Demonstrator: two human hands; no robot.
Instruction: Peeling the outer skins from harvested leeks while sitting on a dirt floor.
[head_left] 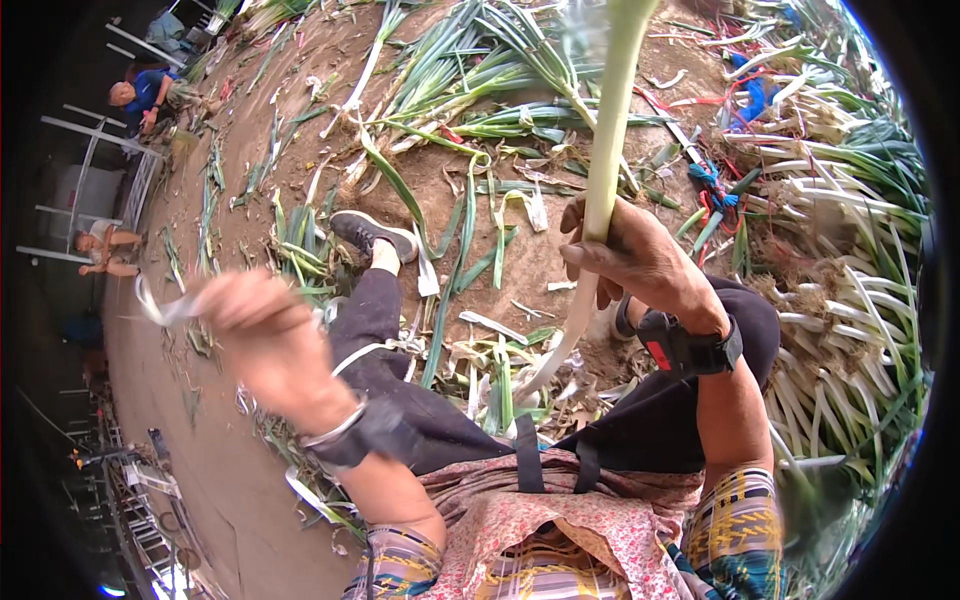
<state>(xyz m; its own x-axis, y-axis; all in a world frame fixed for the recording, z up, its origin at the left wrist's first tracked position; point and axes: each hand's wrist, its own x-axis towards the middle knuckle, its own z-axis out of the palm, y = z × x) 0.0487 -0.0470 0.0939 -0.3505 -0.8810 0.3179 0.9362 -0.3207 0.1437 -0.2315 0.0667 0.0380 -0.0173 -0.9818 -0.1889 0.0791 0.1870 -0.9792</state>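
Note:
My right hand [645, 262] is closed around the pale stalk of a long green onion [608, 150]. The stalk stands nearly upright, its top running out past the upper edge and its white lower end hanging between my knees. Off to the left, my left hand [262, 325] is blurred by motion and held away from the stalk. A thin whitish strip of onion peel [160, 308] trails from its curled fingers. Below the stalk, a litter of peel and cut leaves [500, 375] covers the ground between my legs.
Trimmed green onions [840, 330] lie piled along my right side. More untrimmed green onions [450, 80] are heaped ahead on the soil. Blue and red ties [715, 190] lie by the right pile. Two people [145, 95] sit at the far left, near metal frames.

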